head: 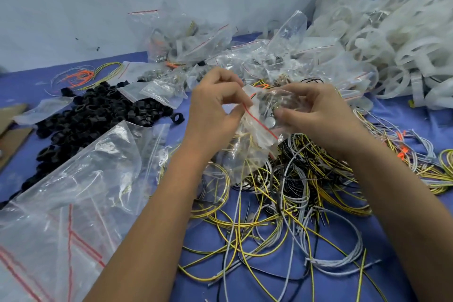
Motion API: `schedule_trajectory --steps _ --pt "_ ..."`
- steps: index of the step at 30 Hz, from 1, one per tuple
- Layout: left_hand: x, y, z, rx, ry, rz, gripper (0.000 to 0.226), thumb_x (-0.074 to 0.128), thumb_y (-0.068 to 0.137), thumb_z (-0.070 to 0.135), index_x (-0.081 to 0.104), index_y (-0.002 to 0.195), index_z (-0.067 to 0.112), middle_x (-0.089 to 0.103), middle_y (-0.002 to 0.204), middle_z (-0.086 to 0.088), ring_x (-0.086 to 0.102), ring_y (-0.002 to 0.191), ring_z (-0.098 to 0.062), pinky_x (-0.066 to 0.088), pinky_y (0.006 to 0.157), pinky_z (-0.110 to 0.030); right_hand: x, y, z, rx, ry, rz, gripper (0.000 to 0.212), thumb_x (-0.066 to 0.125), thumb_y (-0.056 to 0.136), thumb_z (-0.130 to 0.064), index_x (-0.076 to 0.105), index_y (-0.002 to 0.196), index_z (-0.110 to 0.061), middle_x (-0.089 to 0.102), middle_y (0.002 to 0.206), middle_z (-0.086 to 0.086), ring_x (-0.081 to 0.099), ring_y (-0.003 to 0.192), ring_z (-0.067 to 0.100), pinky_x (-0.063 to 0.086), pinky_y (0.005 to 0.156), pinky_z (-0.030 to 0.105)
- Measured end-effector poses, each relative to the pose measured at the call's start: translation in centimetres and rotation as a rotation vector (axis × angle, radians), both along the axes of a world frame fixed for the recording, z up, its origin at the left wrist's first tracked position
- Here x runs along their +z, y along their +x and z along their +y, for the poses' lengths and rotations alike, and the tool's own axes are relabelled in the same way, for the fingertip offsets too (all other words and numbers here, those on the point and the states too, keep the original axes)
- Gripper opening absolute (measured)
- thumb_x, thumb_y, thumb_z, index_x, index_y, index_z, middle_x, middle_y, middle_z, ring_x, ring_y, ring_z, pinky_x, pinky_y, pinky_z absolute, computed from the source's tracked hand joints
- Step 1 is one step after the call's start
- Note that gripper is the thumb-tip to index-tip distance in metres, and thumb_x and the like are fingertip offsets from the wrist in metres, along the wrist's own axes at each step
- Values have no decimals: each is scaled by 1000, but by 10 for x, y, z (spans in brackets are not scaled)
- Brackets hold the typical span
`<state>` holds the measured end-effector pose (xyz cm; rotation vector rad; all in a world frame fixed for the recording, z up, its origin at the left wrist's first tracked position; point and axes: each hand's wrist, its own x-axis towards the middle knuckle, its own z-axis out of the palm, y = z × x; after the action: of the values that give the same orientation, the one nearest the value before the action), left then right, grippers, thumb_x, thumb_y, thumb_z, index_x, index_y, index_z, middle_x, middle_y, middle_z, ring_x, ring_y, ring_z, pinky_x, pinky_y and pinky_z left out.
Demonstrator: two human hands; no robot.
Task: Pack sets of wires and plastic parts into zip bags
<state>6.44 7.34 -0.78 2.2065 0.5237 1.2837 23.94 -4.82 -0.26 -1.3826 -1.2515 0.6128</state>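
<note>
At six o'clock we see loose wires [282, 203] tangled on the blue counter [208, 235], empty zip bags [61, 216] at eight; above them our left hand [215, 108] and right hand [316, 115] both pinch one small zip bag [259, 115] along its red seal. Black plastic parts [98, 110] heap at ten; filled bags [220, 56] pile at twelve.

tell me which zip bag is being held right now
The small bag with the red zip line, pinched between the left hand and right hand above the wires; the other bags lie untouched on the table.
</note>
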Motion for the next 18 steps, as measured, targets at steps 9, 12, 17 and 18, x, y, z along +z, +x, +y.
schedule_trajectory --steps 9,12,17,18 --pt "15 -7 -5 -228 -217 177 34 79 72 -18 73 67 15 60 106 -4 64 96 -19 55 76 -25 7 2 3 -287 115 652 14 65 95 2 68 96 -12 72 99 8 74 69 13 57 60 21" --pt "7 -14 -3 -218 -243 389 29 79 71 -17 78 69 12 58 101 -7 60 91 -27 54 71 -38 8 8 4 -195 333 931 13 64 95 2 63 101 -10 75 89 3 74 74 15 58 64 20" --pt "-2 -15 -4 -189 -334 403 32 74 76 -18 78 75 14 63 101 -8 64 90 -28 58 74 -39 6 -9 1 52 263 754 52 78 78 -5 55 124 -3 76 99 4 74 90 18 60 76 25" --pt "-2 -14 -4 -181 -342 371 32 76 77 -16 77 78 16 66 102 -8 68 93 -27 58 76 -41 5 -16 0 86 216 701 53 79 76 -5 56 123 -2 76 101 6 75 93 21 60 77 27"
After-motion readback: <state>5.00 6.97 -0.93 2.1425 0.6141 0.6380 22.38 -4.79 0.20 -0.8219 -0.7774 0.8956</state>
